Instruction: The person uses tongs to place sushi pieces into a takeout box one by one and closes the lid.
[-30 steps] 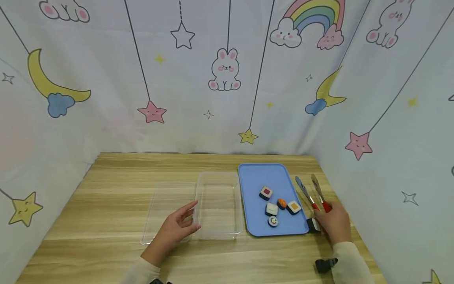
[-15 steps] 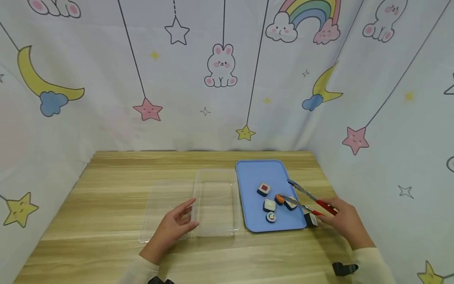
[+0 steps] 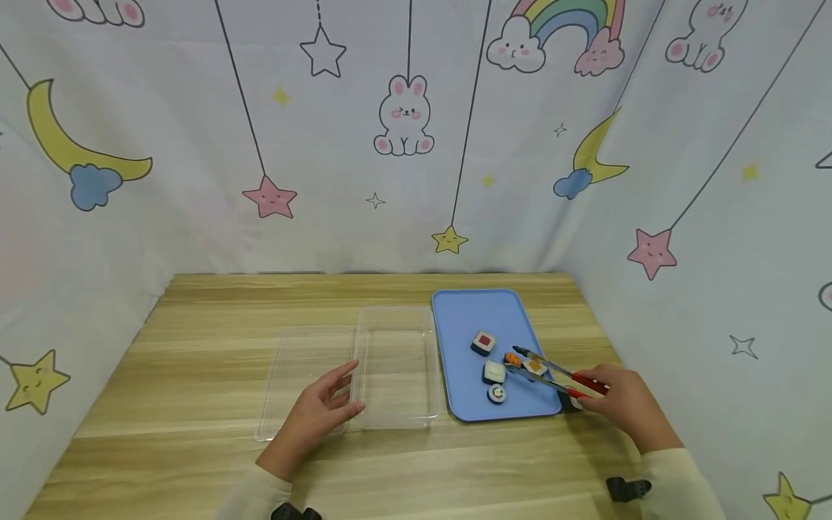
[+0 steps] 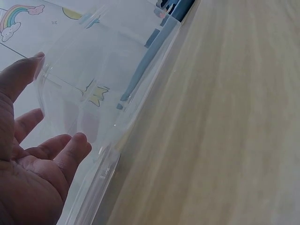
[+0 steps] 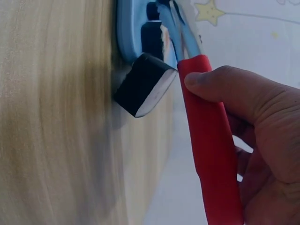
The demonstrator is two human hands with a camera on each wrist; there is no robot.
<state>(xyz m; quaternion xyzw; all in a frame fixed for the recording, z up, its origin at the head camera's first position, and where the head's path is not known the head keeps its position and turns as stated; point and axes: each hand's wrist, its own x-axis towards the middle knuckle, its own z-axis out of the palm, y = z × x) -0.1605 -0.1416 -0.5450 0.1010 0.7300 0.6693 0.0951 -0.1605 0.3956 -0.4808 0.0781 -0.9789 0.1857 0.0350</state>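
Note:
My right hand (image 3: 627, 404) holds red-handled metal tongs (image 3: 552, 385) over the right side of a blue tray (image 3: 468, 307). The tong tips lie on either side of a small orange sushi piece (image 3: 513, 358); whether they touch it I cannot tell. Around it are a yellow-centred sushi piece (image 3: 536, 366), a white-topped piece (image 3: 494, 372), a small round roll (image 3: 497, 393) and a red-centred piece (image 3: 483, 342). My left hand (image 3: 316, 417), fingers extended, touches the left wall of a clear plastic box (image 3: 398, 420).
A flat clear lid (image 3: 305, 339) lies left of the box. One black-sided sushi piece (image 5: 145, 84) leans against the tray's near right corner, partly covered by the tongs in the head view. A patterned curtain (image 3: 325, 144) stands behind the wooden table (image 3: 195, 347).
The right hand has brought the tongs from the table beside the tray over it, and their tips have drawn closer together around the orange piece. The left hand stays at the box.

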